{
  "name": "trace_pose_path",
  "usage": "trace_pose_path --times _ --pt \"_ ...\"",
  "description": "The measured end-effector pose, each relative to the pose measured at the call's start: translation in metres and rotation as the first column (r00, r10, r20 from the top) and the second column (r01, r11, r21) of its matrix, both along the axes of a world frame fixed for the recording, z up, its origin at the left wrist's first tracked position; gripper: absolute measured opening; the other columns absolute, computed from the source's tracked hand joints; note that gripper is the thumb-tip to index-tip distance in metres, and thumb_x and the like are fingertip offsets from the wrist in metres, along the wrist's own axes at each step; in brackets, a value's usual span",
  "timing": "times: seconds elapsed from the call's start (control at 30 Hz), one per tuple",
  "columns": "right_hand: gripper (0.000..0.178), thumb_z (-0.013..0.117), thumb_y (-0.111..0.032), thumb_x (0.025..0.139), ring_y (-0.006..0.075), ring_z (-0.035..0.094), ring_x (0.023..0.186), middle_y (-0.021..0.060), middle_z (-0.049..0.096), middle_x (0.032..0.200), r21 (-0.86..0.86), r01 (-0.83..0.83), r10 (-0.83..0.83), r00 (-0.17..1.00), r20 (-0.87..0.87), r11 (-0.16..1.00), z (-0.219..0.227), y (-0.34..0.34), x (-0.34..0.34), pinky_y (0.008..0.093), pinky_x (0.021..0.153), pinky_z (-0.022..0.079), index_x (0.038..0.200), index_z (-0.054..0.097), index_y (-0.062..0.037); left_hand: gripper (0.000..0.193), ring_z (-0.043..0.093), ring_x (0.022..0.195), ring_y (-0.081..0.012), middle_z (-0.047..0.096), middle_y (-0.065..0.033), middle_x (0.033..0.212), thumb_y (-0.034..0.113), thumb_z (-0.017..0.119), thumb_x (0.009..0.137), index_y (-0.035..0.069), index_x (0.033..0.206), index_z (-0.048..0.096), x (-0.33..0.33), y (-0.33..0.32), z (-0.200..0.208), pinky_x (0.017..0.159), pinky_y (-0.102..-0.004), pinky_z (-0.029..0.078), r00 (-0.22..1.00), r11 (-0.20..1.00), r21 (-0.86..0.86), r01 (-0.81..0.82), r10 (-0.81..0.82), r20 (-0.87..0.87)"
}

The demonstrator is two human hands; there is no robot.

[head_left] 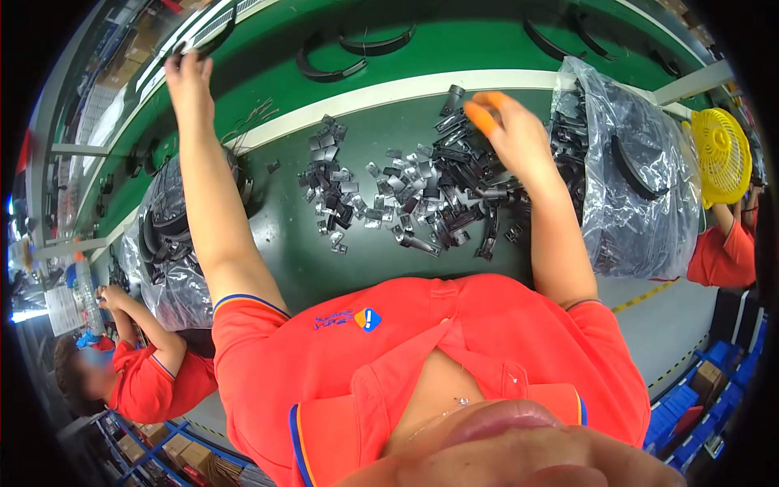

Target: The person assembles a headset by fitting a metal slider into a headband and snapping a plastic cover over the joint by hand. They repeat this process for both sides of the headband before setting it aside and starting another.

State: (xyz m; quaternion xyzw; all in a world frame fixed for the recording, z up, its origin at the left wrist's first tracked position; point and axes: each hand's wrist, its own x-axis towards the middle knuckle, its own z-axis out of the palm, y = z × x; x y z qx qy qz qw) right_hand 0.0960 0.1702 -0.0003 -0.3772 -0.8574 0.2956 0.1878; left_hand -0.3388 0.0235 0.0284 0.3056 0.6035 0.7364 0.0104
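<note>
Black parts (450,187): we find them loose in a spread heap on the dark green bench (365,258), denser toward our right.
Right hand (519,134): over the far edge of the heap; fingers bent, orange covers (482,119) on two of them; we can't make out whether they grip a part.
Left hand (191,93): reached out to the far left, fingertips at the near end of a curved black band (214,39); we can't make out whether they are clamped on it.
Green belt (479,50): beyond the pale rail (365,96); we see more curved bands (377,44) lying there.
Right bag (621,231): clear plastic, black pieces inside, beside the heap.
Left bag (182,300): clear plastic, curved bands about it.
Farther right: yellow fan (720,154).
Farther left: co-worker (154,385), red shirt.
</note>
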Motion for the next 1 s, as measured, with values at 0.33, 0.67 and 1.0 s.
trace_pose_path --times 0.33,0.67,1.0 --pt "0.037 0.066 -0.039 0.073 0.0262 0.059 0.091 0.0101 0.062 0.095 0.312 -0.046 -0.081 0.921 0.381 0.949 -0.052 0.035 -0.053 0.0369 0.074 0.046 0.089 0.061 -0.0066 0.057 0.056 0.077 -0.0168 0.055 -0.0186 0.101 0.006 0.049 0.085 0.001 0.134 0.022 0.224 -0.045 0.062 0.074 -0.0284 0.046 0.949 0.919 0.251 0.305 -0.272 -0.157" --pt "0.015 0.054 -0.009 0.085 0.0129 0.058 0.073 0.0071 0.058 0.077 -0.128 -0.090 0.024 0.896 -0.443 0.988 -0.048 0.020 -0.002 0.0225 0.065 0.045 0.095 0.046 -0.0004 0.044 0.040 0.058 -0.0098 0.044 -0.0006 0.072 0.031 0.039 0.092 -0.002 0.122 0.039 0.287 -0.050 0.023 0.059 -0.0240 0.034 0.354 0.594 0.472 0.651 -0.789 0.503" --pt "0.022 0.045 -0.014 0.091 0.0098 0.044 0.069 0.0033 0.049 0.078 -0.294 0.285 -0.388 0.375 -0.842 0.912 0.030 0.018 0.100 0.0219 0.061 0.036 0.106 0.055 -0.0003 0.032 0.052 0.083 -0.0181 0.054 -0.0087 0.090 0.022 0.039 0.093 -0.001 0.116 0.044 0.310 -0.037 0.017 0.079 -0.0292 0.040 0.336 0.642 0.383 0.664 -0.714 0.614"
